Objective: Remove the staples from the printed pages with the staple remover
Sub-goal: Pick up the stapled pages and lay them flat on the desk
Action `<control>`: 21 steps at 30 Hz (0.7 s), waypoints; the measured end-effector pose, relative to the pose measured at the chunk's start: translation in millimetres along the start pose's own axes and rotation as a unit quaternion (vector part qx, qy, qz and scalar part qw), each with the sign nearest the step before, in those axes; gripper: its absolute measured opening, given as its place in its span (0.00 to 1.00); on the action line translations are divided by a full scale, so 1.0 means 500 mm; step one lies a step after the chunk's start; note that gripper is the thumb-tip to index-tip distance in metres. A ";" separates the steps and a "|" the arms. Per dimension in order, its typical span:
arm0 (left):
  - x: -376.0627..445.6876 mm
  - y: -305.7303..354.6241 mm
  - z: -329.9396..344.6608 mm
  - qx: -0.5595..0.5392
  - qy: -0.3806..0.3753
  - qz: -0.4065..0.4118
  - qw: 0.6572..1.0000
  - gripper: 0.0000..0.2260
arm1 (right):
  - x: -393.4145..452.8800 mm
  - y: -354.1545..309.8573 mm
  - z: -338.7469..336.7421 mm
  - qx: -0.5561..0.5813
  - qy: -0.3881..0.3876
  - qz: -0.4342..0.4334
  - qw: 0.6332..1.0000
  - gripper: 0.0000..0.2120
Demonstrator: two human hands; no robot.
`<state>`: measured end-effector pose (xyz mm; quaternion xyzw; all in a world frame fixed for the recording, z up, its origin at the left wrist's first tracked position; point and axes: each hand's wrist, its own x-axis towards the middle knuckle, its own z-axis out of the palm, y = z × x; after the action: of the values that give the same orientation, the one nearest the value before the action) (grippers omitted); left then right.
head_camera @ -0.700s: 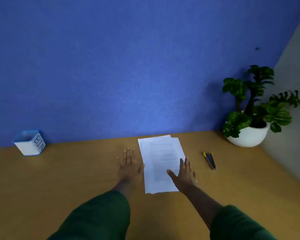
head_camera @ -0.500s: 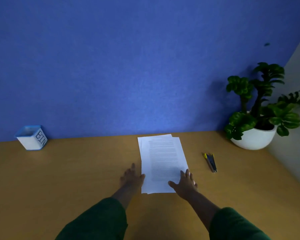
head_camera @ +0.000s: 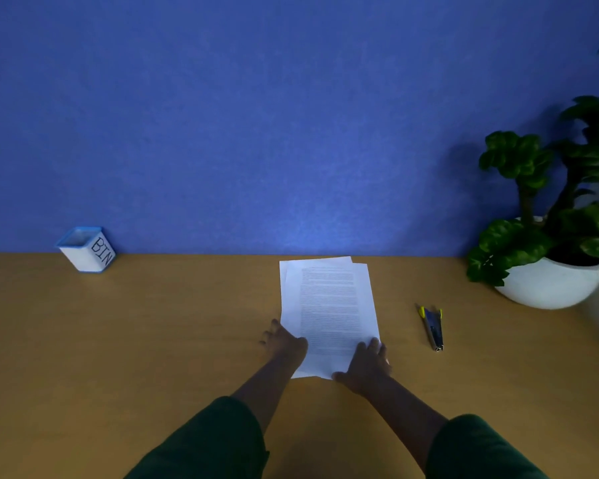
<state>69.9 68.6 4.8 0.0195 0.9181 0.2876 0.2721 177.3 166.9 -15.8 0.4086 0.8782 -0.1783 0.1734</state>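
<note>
A small stack of printed pages (head_camera: 329, 305) lies on the wooden desk (head_camera: 153, 340), slightly fanned at the far end. My left hand (head_camera: 284, 344) lies at the stack's near left edge, thumb on the paper and fingers spread on the desk. My right hand (head_camera: 367, 364) rests on the near right corner, fingers flat on the top page. The staple remover (head_camera: 433, 328), dark with yellow tips, lies on the desk to the right of the pages, apart from both hands. No staple is visible at this distance.
A white box with a blue rim marked BIN (head_camera: 87, 250) stands at the far left against the blue wall. A potted plant in a white bowl (head_camera: 550, 285) fills the far right corner.
Both hands have slid back along the pages' sides to the near corners. The view has shifted, and the pages have stayed in place.
</note>
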 end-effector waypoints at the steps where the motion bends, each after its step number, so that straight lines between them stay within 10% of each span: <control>1: 0.001 0.002 0.001 -0.008 0.003 -0.005 1.000 0.35 | 0.001 -0.001 0.000 -0.002 0.005 0.000 1.000 0.44; 21: 0.030 -0.003 -0.009 -0.330 -0.116 -0.079 0.934 0.23 | 0.002 0.032 -0.005 0.020 -0.018 -0.047 0.999 0.39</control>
<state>54.9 67.9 -0.2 -0.1110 0.7322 0.5472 0.3901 188.5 178.4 -16.7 0.3665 0.8896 -0.2112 0.1724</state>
